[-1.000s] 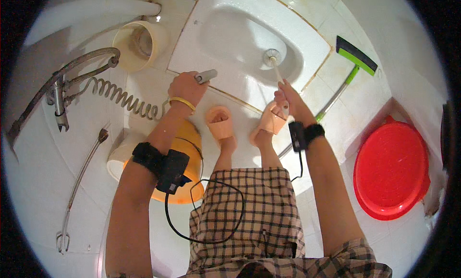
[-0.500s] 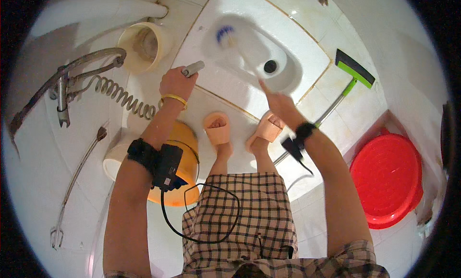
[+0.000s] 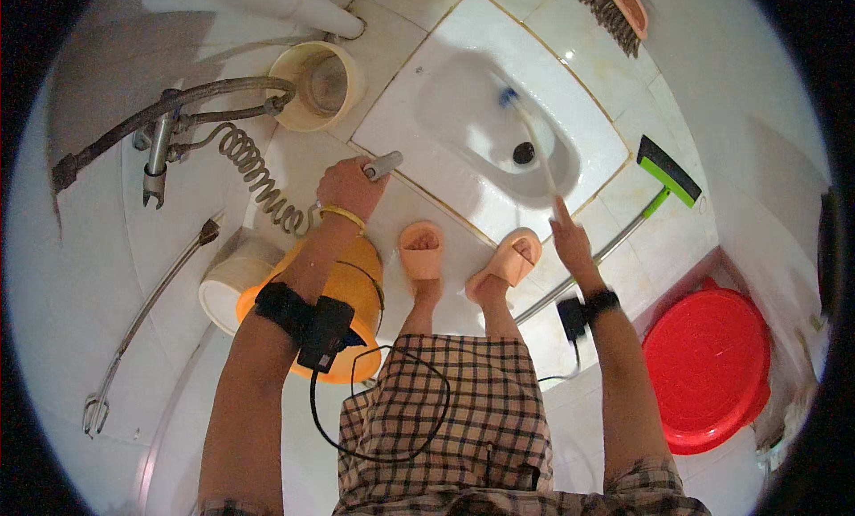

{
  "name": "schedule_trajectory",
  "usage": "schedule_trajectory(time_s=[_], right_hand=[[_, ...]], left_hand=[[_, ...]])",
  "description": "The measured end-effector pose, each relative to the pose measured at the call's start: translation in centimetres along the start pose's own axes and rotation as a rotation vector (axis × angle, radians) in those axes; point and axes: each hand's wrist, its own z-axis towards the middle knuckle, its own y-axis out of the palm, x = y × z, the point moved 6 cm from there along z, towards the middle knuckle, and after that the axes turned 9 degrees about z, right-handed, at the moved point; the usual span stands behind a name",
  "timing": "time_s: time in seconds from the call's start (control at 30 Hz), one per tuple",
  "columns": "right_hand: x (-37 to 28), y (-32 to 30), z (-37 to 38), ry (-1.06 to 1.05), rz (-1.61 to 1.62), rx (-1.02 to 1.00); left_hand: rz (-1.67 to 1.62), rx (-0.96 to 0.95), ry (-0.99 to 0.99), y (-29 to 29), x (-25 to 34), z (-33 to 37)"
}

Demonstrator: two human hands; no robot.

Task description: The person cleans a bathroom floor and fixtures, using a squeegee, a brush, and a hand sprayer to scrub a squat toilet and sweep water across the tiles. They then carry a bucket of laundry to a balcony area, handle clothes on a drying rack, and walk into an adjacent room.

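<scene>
Both hands stay busy: the right hand [image 3: 568, 235] has swept the toilet brush [image 3: 527, 131] back across the squat pan [image 3: 427, 160], left hand [image 3: 349, 186] still clenched on the spray nozzle [image 3: 383, 165].

floor: white tiles [image 3: 419, 204] | wall: white [image 3: 757, 97] | light: bright, even

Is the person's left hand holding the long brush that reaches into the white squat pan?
No, the left hand grips a grey spray nozzle on a coiled hose, while the right hand holds the brush.
</scene>
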Motion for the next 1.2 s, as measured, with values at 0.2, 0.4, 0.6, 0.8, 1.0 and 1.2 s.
schedule_trajectory(time_s=[0.2,0.4,0.6,0.8,1.0,1.2], right_hand=[[-1.5,-0.2,1.7,0.029,0.151,0.046],[5.8,1.2,-6.5,-0.071,0.044,0.17],[-11.0,5.5,7.3,0.113,0.496,-0.035],[-11.5,12.2,-0.2,0.039,0.587,-0.259],[3.3,1.2,-8.7,0.126,0.184,-0.325],[-14.4,-2.6,-4.1,0.26,0.56,-0.362]], left_hand=[[0.03,-0.012,0.04,2.0,-1.1,-0.5],[-0.027,-0.091,0.063,1.9,-0.6,-0.3],[0.063,0.014,0.065,2.3,-1.0,-0.3],[0.127,0.023,-0.082,-0.4,-2.2,-0.2],[0.108,0.071,-0.186,-5.2,-3.5,-1.1],[0.025,0.158,-0.228,-8.6,-5.0,-3.2]])
